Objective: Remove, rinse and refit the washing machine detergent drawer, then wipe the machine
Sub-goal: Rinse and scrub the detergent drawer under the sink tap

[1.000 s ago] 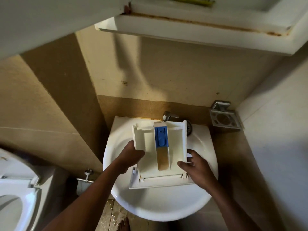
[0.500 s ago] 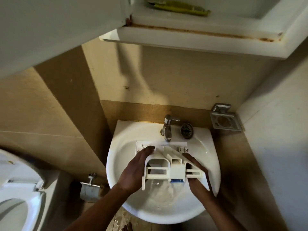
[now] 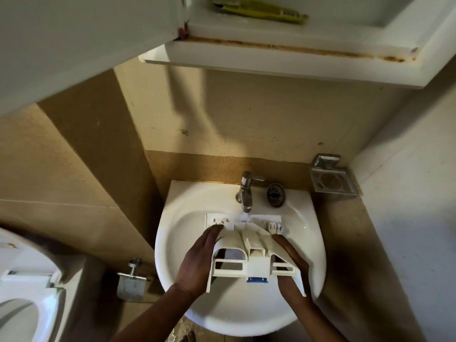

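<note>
I'm at the rinse step. The sink (image 3: 172, 233) carries the drawer (image 3: 249, 253), upside down and tilted under the tap (image 3: 246, 193). My left hand (image 3: 197, 265) and right hand (image 3: 293, 265) clasp its sides, fingers (image 3: 213, 230) wrapped. Next, I judge: drain it, carry it back.

Bathroom sink scene: colours and patterns

Detergent drawer (image 3: 246, 248): off-white plastic, with one blue insert (image 3: 257, 280) at its near edge. Basin (image 3: 172, 243): glossy plain white. Tap (image 3: 246, 191): bright chrome. Drain strainer (image 3: 275, 195): dark grey, with radial slots. Soap holder (image 3: 332, 181): dull silver metal. Wall tiles (image 3: 246, 119): mottled beige, with a darker tan band behind the basin. Cabinet (image 3: 271, 60): white, with a rust-brown streak along its lower edge; a yellow-green packet (image 3: 259, 11) inside. Toilet seat (image 3: 29, 292): white. Paper holder (image 3: 130, 285): grey metal.
</note>
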Demonstrator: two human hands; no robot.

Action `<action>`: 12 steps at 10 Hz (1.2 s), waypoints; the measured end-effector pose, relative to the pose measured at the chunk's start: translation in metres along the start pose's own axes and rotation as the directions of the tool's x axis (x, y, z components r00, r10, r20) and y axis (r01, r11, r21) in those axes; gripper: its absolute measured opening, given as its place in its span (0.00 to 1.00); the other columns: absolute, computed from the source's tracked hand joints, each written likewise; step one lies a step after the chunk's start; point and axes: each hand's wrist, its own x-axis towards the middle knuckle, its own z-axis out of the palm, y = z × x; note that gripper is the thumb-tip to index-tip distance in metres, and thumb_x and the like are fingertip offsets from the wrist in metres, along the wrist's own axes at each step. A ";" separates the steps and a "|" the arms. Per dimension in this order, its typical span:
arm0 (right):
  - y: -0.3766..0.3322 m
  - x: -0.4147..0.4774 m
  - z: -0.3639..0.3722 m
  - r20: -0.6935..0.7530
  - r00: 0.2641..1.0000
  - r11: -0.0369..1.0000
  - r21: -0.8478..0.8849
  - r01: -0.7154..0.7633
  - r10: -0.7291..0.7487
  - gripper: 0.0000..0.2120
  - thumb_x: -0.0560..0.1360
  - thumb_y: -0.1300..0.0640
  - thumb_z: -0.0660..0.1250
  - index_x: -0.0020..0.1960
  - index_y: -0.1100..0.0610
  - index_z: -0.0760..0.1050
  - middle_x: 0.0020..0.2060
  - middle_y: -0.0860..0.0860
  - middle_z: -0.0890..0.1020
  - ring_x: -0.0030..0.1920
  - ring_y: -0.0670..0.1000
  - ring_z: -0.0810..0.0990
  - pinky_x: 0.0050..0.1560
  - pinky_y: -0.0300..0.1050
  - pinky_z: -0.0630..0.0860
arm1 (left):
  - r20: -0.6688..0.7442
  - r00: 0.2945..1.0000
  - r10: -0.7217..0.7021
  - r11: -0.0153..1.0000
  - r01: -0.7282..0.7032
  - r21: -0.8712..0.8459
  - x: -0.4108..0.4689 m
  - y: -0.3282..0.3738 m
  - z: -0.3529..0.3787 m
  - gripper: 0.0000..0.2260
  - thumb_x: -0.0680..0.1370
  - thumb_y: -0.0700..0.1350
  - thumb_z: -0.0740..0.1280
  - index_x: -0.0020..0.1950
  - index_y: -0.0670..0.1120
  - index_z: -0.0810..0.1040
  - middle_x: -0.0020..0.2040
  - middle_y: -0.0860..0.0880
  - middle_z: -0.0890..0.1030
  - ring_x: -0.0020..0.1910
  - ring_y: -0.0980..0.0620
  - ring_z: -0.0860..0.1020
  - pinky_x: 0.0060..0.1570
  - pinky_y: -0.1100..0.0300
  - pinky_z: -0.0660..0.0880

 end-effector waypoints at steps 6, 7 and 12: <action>0.013 0.008 -0.018 0.150 0.948 0.851 0.419 -0.317 0.280 0.44 0.62 0.36 0.78 0.72 0.53 0.69 0.59 0.48 0.83 0.58 0.50 0.82 0.57 0.51 0.80 | 0.161 0.976 -0.146 0.988 0.151 -0.018 0.030 0.001 0.039 0.27 0.79 0.44 0.64 0.78 0.50 0.63 0.76 0.48 0.68 0.73 0.49 0.69 0.72 0.60 0.64; 0.010 0.011 -0.021 0.373 0.867 0.741 0.467 -0.483 0.330 0.26 0.67 0.48 0.75 0.64 0.53 0.77 0.54 0.53 0.85 0.55 0.53 0.84 0.47 0.46 0.82 | 0.140 0.987 -0.073 0.997 0.068 0.045 0.019 -0.008 0.037 0.29 0.79 0.42 0.65 0.79 0.47 0.60 0.77 0.47 0.65 0.74 0.50 0.66 0.71 0.68 0.57; -0.037 0.034 0.035 0.399 0.790 0.737 0.320 -0.596 0.466 0.21 0.68 0.59 0.77 0.60 0.57 0.81 0.52 0.59 0.85 0.54 0.63 0.83 0.58 0.60 0.79 | 0.011 0.967 -0.253 0.964 0.251 0.092 -0.016 -0.053 0.016 0.28 0.80 0.40 0.64 0.79 0.47 0.58 0.74 0.47 0.66 0.66 0.51 0.73 0.66 0.55 0.71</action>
